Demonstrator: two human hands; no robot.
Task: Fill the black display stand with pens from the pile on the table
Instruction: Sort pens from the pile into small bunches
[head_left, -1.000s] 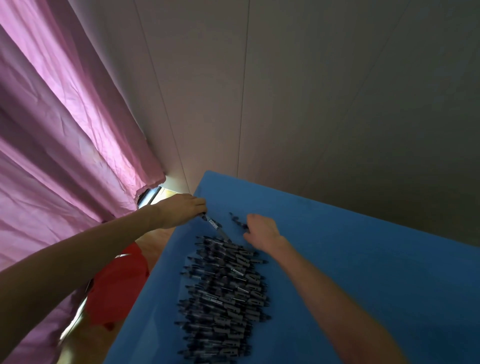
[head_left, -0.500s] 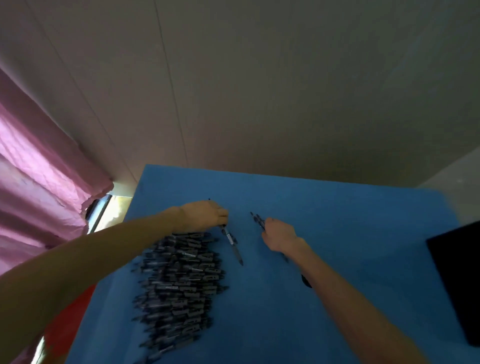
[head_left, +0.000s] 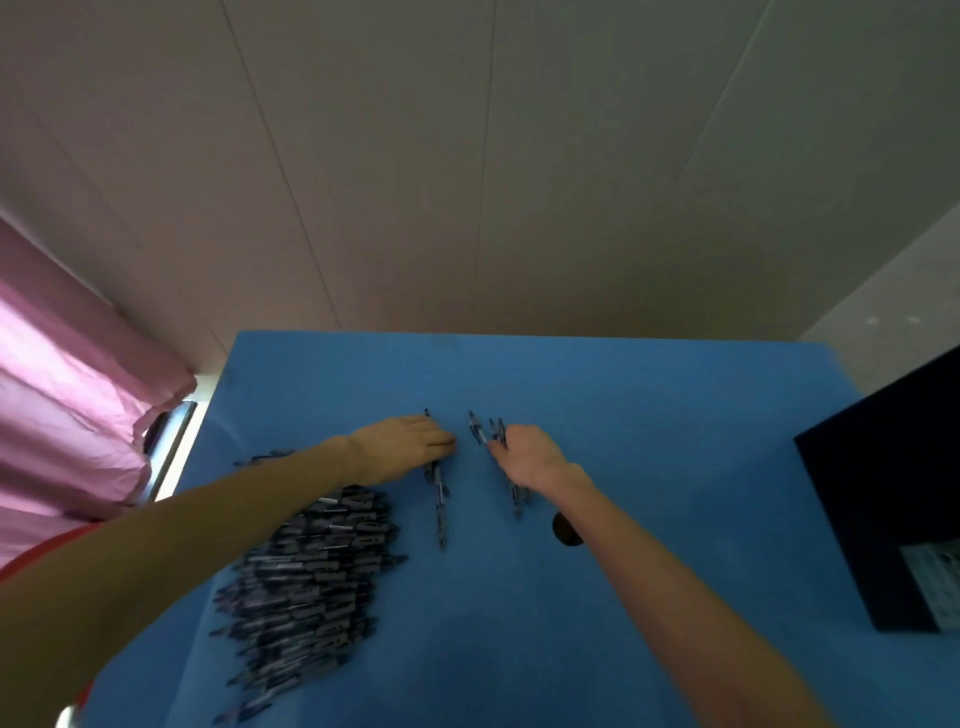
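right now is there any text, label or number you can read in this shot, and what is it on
None can be read.
Pens in the pile: pale label patches, too blurred to read.
Black display stand: a pale sticker near its lower corner, print too small and blurred.
Pens in the left hand and right hand: no legible markings.

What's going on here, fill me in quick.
A person is gathering pens for the black display stand at the right edge of the blue table. The left hand holds a pen beside the big pile of pens. The right hand has several pens in its grip, nearer the middle. No pen shows in the stand.
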